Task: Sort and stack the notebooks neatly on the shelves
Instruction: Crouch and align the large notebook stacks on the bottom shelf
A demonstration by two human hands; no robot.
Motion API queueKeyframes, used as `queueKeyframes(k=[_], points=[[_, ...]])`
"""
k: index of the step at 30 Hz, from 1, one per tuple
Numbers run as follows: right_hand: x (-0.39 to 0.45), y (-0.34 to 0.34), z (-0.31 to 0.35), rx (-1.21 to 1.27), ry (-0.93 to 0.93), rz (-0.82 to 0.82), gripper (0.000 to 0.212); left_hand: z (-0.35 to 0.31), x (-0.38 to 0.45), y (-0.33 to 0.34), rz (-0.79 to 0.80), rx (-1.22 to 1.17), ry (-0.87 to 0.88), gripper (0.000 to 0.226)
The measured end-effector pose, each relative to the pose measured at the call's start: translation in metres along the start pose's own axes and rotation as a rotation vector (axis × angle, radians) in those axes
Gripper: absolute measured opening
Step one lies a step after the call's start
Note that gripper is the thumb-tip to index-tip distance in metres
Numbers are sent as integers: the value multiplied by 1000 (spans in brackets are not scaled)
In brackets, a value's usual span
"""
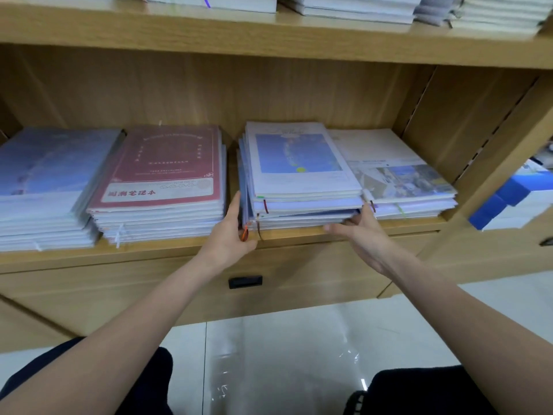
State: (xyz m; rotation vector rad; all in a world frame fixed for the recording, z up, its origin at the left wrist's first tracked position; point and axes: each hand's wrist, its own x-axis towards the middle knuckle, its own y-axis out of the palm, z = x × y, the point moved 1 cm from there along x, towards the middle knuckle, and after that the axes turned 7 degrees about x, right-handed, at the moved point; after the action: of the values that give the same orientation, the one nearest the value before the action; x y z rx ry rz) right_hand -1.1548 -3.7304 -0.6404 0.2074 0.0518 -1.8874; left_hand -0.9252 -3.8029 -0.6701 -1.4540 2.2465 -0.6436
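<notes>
squaring the blue-cover stack (302,175) is the step in hand, judged from how both hands bracket it. the left hand (230,235) lies flat against the stack's left side, fingers straight and extended, thumb at the front corner beside an orange ribbon marker (244,233); it presses rather than grips. the right hand (359,232) meets the front right corner, fingertips tucked at the lower notebooks, loosely curled; whether they pinch a notebook cannot be told. the lower notebooks sit skewed under the upper ones. the next move likely calls for pushing the edges flush from both sides. beyond the left fingers lies the red-cover stack (161,175), just beside; beyond the right fingers, the photo-cover stack (398,175), touching. all rest on a wooden shelf (179,250) above a drawer (245,282); the floor is pale tile (299,339).
</notes>
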Motion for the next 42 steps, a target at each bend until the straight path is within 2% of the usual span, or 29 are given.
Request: queueKeyframes(k=[3,7,11,14,17,18,21,26,29,32,36,42], points=[[2,9,-3,54,-23,8,77,-3,0,-2,7,-45,-25,97],[-4,7,-7,16,7,61,82,-2,-3,-5,54,101,-27,98],[6,-1,-4,-12,-6,32,78,-5,-5,-4,21,110,-40,95],[12,9,-2,-28,-40,-27,69,-1,-3,-2,24,39,-85,96],[13,12,-3,-28,-24,-55,86,4,-4,-2,15,-93,-139,93],[12,11,-2,-28,-20,-56,84,4,-5,-2,3,-118,-148,91],[9,10,-1,-67,-48,-61,54,3,-9,-2,-7,-123,-136,88],[-4,8,-3,-65,-26,-25,53,9,-24,-3,2,-130,-113,97],[-20,5,-5,-45,-15,33,53,3,-42,-9,16,-83,-89,90],[-30,-7,-2,-136,-2,108,56,-2,-53,-19,60,-66,-62,83],[-31,-13,12,-357,-94,109,82,-11,-57,-34,-22,-60,25,83],[-27,-6,25,-465,-103,109,69,-19,-57,-21,-117,75,51,66]])
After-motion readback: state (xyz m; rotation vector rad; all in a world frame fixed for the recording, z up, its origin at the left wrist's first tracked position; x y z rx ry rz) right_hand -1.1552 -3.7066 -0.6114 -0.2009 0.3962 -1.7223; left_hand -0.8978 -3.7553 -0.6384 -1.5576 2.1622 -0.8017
